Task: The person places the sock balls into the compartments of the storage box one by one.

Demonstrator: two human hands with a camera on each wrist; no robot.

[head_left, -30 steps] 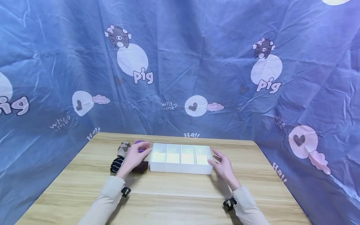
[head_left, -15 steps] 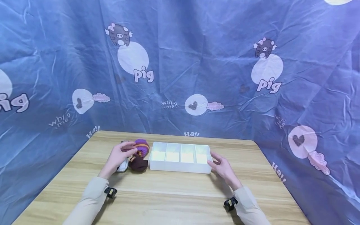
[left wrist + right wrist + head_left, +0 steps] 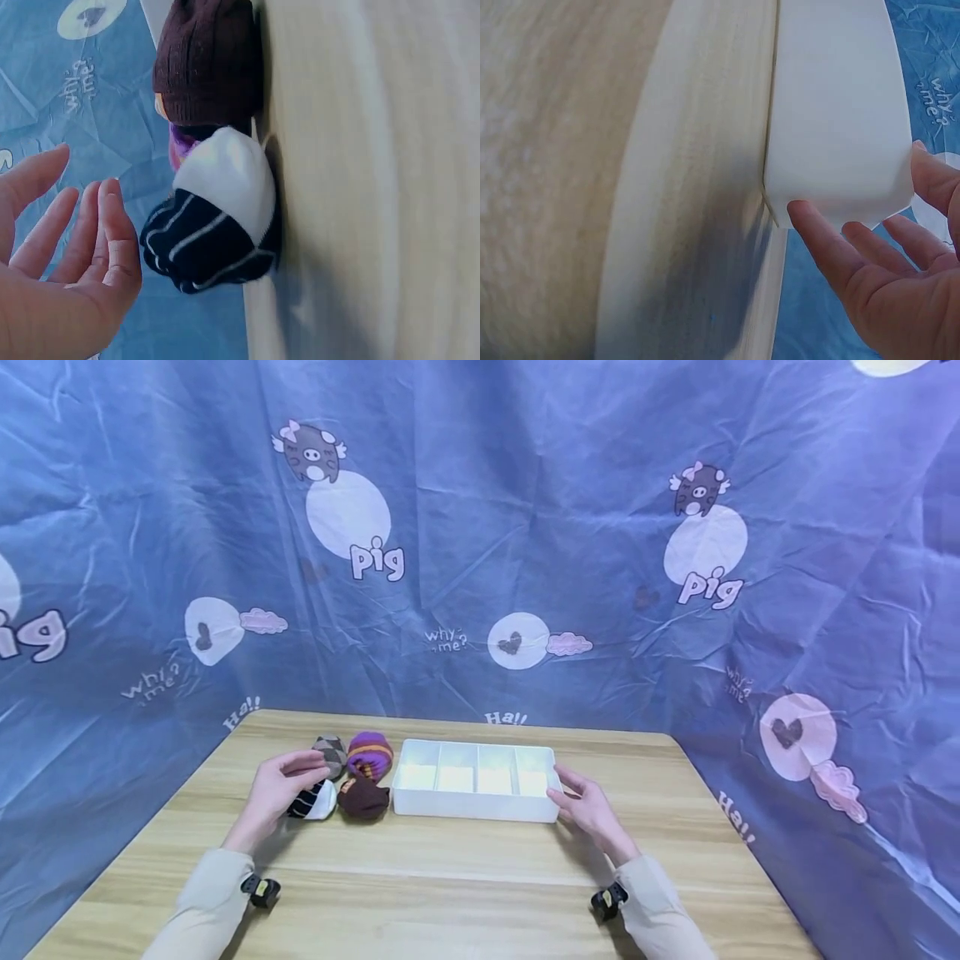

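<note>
Four rolled fabric bundles lie together left of a white four-compartment box (image 3: pixel 476 808): a purple and orange one (image 3: pixel 370 755), a dark brown one (image 3: pixel 363 799), a grey checked one (image 3: pixel 331 757) and a black and white striped one (image 3: pixel 312 801). My left hand (image 3: pixel 273 789) hovers beside the striped bundle, fingers relaxed and holding nothing; the left wrist view shows a gap between that hand (image 3: pixel 71 262) and the striped bundle (image 3: pixel 217 217). At the box's right end, my right hand (image 3: pixel 592 810) touches the wall with loosely spread fingers; its fingertips rest against the box (image 3: pixel 840 112) in the right wrist view.
The wooden table (image 3: pixel 435 893) reaches toward a blue patterned cloth (image 3: pixel 465 527) that hangs behind it and on both sides. Black wrist devices sit at my left cuff (image 3: pixel 261 891) and right cuff (image 3: pixel 608 902).
My left hand has moved left, from the box's left end past the bundles, uncovering them. The right hand has stayed at the box's right end.
</note>
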